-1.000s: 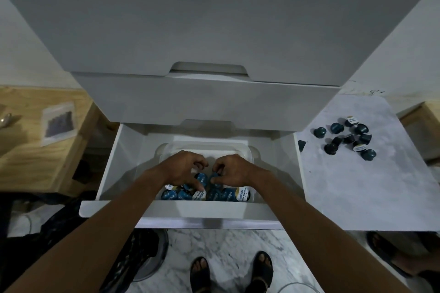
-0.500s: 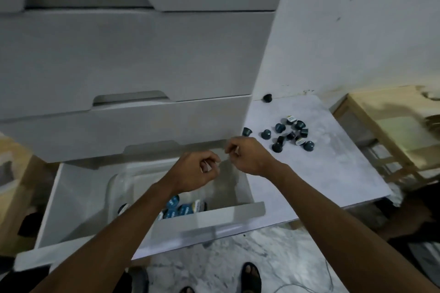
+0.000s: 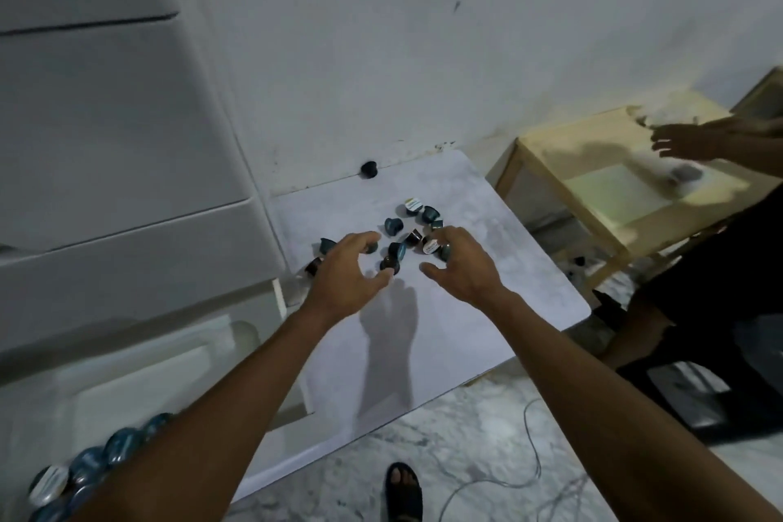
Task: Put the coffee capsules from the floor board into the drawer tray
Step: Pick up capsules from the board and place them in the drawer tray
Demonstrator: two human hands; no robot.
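Several dark teal coffee capsules (image 3: pixel 400 239) lie in a loose cluster on the pale marble floor board (image 3: pixel 487 309). My left hand (image 3: pixel 349 269) hovers over the cluster's left side, fingers spread and curled, empty. On the cluster's right side my right hand (image 3: pixel 459 265) is open too, its fingertips at the capsules. One lone capsule (image 3: pixel 368 169) sits by the wall. At the lower left, the white drawer tray (image 3: pixel 140 386) holds several blue capsules (image 3: pixel 91 464), partly hidden by my left forearm.
A white drawer unit (image 3: pixel 106 140) stands at the left, its bottom drawer pulled out. A wooden stool (image 3: pixel 610 182) is at the right, where another person's hand (image 3: pixel 682 140) reaches. A cable (image 3: pixel 508 479) lies on the marble floor beside my sandalled foot (image 3: pixel 404 494).
Both hands have left the drawer tray and swung right over the floor board's capsules, opening from curled to spread. The view turned right with them.
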